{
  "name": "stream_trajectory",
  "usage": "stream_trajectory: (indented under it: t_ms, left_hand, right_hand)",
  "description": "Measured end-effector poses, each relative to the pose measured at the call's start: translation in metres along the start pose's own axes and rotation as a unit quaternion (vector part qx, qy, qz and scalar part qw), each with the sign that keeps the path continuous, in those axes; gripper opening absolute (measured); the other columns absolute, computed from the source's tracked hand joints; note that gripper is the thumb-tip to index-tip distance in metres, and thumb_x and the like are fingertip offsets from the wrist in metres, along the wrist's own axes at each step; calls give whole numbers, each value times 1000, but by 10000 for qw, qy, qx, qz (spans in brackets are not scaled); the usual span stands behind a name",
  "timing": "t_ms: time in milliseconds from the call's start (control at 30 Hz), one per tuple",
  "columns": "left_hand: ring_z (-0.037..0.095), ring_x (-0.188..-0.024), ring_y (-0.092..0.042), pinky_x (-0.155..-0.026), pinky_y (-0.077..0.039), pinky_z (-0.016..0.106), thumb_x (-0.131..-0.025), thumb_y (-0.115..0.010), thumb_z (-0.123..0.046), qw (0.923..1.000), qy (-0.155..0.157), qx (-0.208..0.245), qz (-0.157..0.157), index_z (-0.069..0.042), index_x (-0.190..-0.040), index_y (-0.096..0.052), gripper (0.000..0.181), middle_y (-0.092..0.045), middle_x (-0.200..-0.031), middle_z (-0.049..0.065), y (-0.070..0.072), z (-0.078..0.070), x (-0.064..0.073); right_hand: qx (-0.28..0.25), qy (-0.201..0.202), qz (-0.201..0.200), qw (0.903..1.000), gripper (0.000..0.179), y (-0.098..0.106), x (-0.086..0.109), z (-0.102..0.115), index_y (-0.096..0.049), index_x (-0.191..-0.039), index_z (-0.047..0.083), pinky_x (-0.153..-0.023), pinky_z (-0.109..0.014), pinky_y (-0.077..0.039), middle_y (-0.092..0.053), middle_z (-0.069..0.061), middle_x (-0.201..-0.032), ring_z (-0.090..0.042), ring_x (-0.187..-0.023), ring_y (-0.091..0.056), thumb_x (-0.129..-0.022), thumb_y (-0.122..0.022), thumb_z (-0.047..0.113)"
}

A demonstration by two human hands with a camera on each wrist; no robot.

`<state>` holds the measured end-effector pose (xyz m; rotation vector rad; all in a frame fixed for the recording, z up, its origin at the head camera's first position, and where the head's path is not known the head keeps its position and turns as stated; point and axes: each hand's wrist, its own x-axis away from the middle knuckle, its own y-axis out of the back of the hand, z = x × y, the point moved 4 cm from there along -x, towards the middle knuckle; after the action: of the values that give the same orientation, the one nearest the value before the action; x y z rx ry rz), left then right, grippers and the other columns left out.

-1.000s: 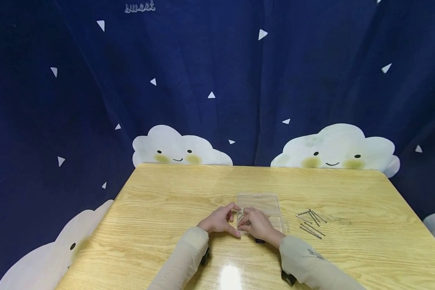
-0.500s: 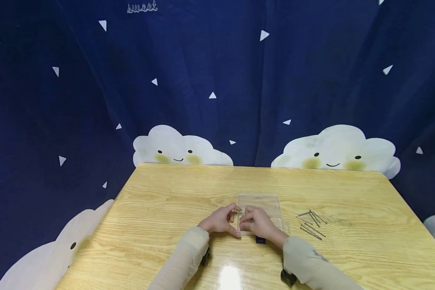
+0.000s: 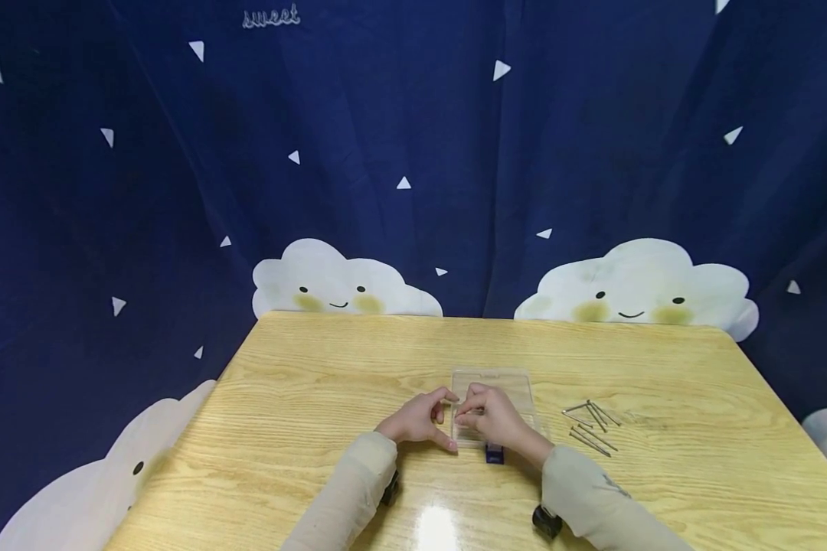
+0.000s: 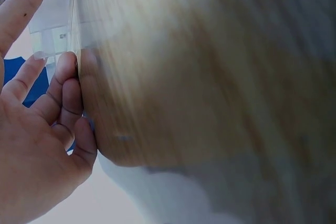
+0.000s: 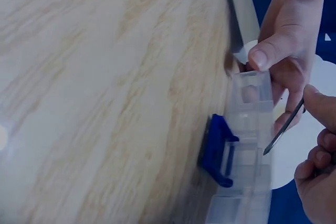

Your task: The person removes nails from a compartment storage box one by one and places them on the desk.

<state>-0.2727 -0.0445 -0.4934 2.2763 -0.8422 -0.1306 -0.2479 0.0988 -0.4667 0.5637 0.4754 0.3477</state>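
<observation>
A clear plastic compartment box (image 3: 518, 389) lies on the table with its lid folded back and a blue latch (image 5: 214, 150) on its near side. My left hand (image 3: 420, 418) holds the box's left end, thumb at the near corner and index finger at the far one. In the left wrist view the other fingers (image 4: 68, 95) curl beside the clear plastic (image 4: 55, 6). My right hand (image 3: 491, 419) pinches a nail (image 5: 286, 126) between thumb and fingers. The nail slants, its pointed end overlapping the box's compartments in the right wrist view.
Several loose nails (image 3: 595, 425) lie on the wooden table (image 3: 331, 375) to the right of the box. A dark blue curtain (image 3: 358, 207) with cloud prints hangs behind the table's far edge.
My right hand has risen slightly and shifted a little right over the box, uncovering more of the blue latch. The left hand stays at the box's left end.
</observation>
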Motion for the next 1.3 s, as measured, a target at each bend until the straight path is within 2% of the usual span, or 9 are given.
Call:
stream_trajectory:
  t_ms: [200,400,567,633,833,933,1100,1300]
  left_hand:
    - [8,-61,-39,-58,-34,21,-63,-85,-19,10000,18,-8,12,-16,-116,-50,64,-50,-77,8,0,0,0]
    - [8,-62,-38,-59,-34,21,-63,-85,-19,10000,-10,-71,-5,-13,-119,-49,66,-50,-77,8,1,-1,1]
    - [7,-61,-38,-59,-34,20,-62,-85,-19,9999,-1,-108,-22,-13,-119,-50,67,-48,-74,4,0,0,1]
    - [7,-60,-38,-59,-34,20,-62,-85,-19,9999,-7,-99,-18,-13,-120,-50,67,-48,-73,3,0,-1,1]
    - [7,-60,-38,-59,-34,20,-63,-85,-17,10000,-56,-26,-20,-12,-120,-50,67,-48,-73,5,0,-2,1]
    - [7,-60,-38,-59,-34,21,-63,-85,-17,10000,-45,11,-22,-12,-120,-50,67,-48,-74,5,-1,-2,0]
    - [8,-61,-38,-61,-34,22,-62,-85,-16,10000,-9,55,-32,-12,-121,-50,68,-47,-74,5,-1,-2,0]
    - [10,-62,-38,-62,-35,22,-62,-85,-15,9999,-10,137,-21,-11,-121,-50,68,-49,-76,9,-1,-3,1]
  right_hand:
    - [-25,127,-105,9999,1,7,3,7,-73,-74,4,-56,-21,-38,-45,7,-66,-4,-60,-40,-74,-73,4]
    - [-74,-28,-183,9998,2,19,6,11,-73,-77,3,-56,-22,-38,-47,7,-67,-5,-61,-40,-75,-72,4]
    - [-64,-176,-229,9996,5,29,11,16,-73,-75,6,-55,-22,-37,-47,5,-66,-5,-60,-39,-74,-72,1]
    - [-51,-212,-254,9994,6,34,14,21,-72,-75,5,-55,-22,-37,-48,2,-66,-5,-60,-39,-74,-72,-1]
    - [78,32,-533,9985,8,52,23,50,-71,-71,0,-53,-22,-36,-47,-2,-63,-6,-57,-39,-71,-71,-8]
    - [142,94,-654,9977,8,59,29,55,-70,-70,-2,-51,-23,-36,-46,-3,-62,-5,-56,-38,-69,-71,-10]
    - [221,67,-698,9973,8,67,39,49,-70,-71,-2,-50,-23,-35,-44,-3,-62,-7,-55,-36,-69,-71,-9]
    - [434,79,-761,9961,6,70,52,13,-71,-70,3,-49,-22,-31,-43,4,-63,-6,-55,-33,-69,-74,-3]
